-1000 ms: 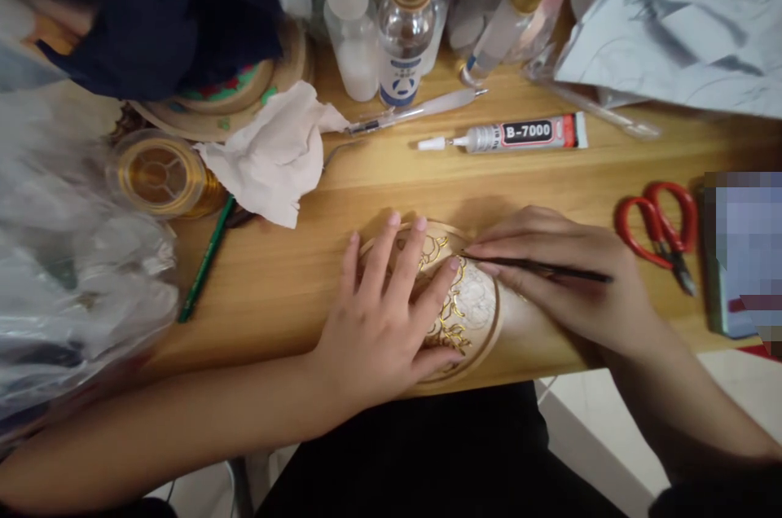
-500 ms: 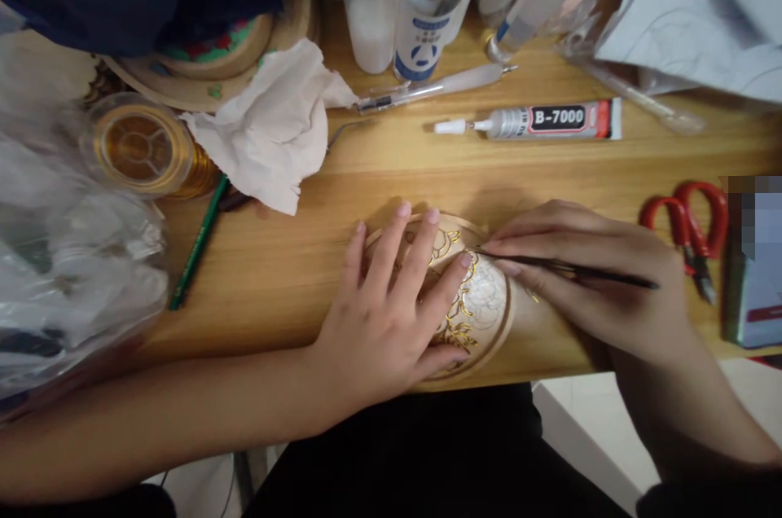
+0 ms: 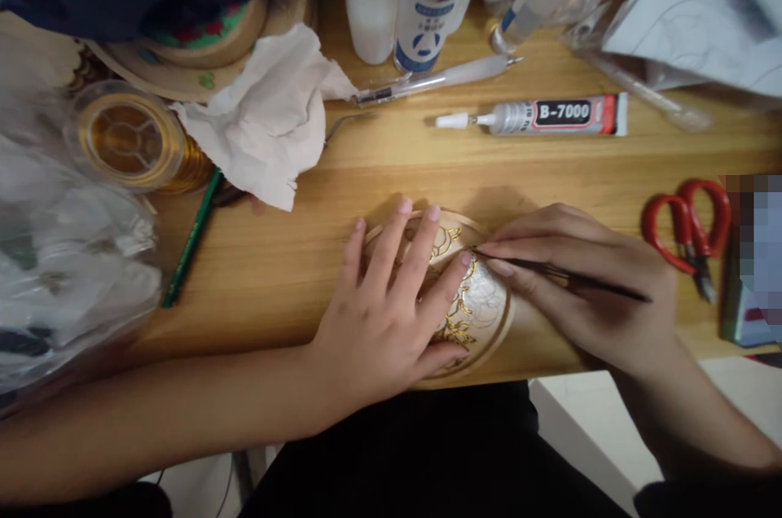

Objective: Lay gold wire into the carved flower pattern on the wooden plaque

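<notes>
A round wooden disc [image 3: 506, 326] with a raised rim lies on the table near its front edge. On its pale face are pencil lines and a raised pattern of gold wire [image 3: 458, 331]. My left hand [image 3: 384, 314] rests over the disc's left part, fingers spread, hiding much of it. Pinched in my right hand [image 3: 586, 282] are slim dark tweezers [image 3: 611, 287]. Their tip meets the gold wire at the upper right of the disc, close to my left index fingertip. Whether a bit of wire sits in the tip is too small to tell.
Behind the disc lie a glue tube [image 3: 562, 115] and a clear pen-like tool [image 3: 440, 81]. Red-handled cutters [image 3: 690, 229] are at right. To the left are a gold wire spool [image 3: 128, 135], a crumpled tissue [image 3: 262, 115] and a green pencil [image 3: 192, 241]. Bottles [image 3: 428, 21] stand behind.
The tweezers and right hand have shifted very slightly left. A short gold wire end seen below my right fingers earlier no longer shows. My left hand stays put; the view has tilted a little.
</notes>
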`<state>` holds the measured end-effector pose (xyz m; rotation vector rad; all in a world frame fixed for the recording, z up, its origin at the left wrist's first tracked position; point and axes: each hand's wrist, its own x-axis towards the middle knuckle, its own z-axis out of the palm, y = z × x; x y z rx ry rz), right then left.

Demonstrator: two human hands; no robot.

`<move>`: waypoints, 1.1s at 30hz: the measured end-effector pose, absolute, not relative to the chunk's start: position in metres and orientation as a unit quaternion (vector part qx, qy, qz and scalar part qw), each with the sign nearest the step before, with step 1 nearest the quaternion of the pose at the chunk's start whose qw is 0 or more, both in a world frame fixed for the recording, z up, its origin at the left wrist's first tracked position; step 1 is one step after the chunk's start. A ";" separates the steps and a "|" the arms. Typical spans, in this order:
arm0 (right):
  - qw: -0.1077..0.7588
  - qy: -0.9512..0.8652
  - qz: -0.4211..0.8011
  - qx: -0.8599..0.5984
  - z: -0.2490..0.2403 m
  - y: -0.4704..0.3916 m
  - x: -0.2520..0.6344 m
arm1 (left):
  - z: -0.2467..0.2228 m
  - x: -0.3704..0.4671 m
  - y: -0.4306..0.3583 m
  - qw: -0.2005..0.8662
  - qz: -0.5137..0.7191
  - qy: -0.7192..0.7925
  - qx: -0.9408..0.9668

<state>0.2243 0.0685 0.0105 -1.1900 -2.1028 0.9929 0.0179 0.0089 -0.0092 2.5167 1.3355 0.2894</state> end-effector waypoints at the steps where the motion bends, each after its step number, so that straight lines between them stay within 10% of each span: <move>1: 0.261 -0.777 0.365 -0.441 0.010 0.068 0.224 | -0.009 0.018 0.009 0.141 0.101 0.462 0.870; 33: 0.223 -0.860 0.370 -0.272 0.007 0.095 0.247 | -0.010 0.018 0.009 0.133 0.101 0.459 0.872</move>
